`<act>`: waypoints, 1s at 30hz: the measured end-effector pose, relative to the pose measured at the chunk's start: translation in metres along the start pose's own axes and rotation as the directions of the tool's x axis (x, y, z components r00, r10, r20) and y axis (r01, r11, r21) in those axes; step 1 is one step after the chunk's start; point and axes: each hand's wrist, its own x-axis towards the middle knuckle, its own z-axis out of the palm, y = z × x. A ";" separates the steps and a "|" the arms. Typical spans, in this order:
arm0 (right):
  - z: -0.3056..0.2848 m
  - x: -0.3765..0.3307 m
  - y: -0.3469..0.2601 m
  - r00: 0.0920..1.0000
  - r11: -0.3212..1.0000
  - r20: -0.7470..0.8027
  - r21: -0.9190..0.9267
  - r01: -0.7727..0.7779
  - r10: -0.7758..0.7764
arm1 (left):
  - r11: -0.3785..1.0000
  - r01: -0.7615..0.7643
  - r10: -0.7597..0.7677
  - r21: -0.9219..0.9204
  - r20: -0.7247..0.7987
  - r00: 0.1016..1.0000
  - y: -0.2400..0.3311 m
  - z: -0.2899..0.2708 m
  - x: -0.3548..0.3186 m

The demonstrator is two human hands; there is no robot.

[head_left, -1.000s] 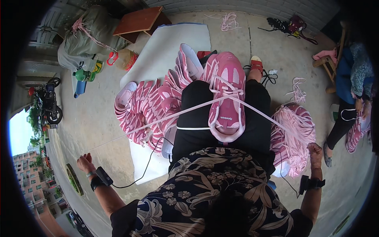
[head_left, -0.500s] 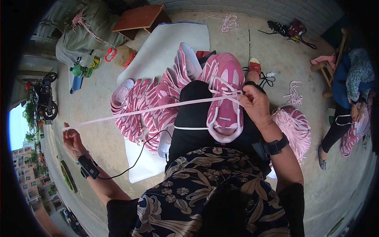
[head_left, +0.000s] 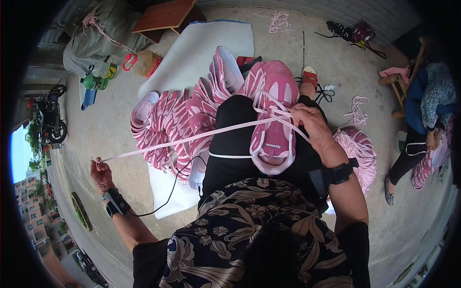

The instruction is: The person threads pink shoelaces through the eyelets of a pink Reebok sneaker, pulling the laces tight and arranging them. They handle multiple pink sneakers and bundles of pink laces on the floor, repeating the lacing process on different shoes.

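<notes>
A pink shoe (head_left: 272,120) lies sole-down on the person's lap, its long axis running away from the body, toe pointing outward. The right hand (head_left: 311,126) pinches the pale pink lace (head_left: 192,138) at the shoe's eyelets; the left hand (head_left: 101,174) grips the lace's far end, stretched taut left of the shoe. More pink shoe uppers (head_left: 177,125) lie piled on a white sheet (head_left: 201,48) just left of the shoe
</notes>
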 end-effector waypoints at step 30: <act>0.018 -0.045 0.028 0.894 0.798 -0.146 -0.526 0.293 -0.424 | 0.217 -0.742 0.041 0.634 0.754 0.656 -0.280 0.267 -0.047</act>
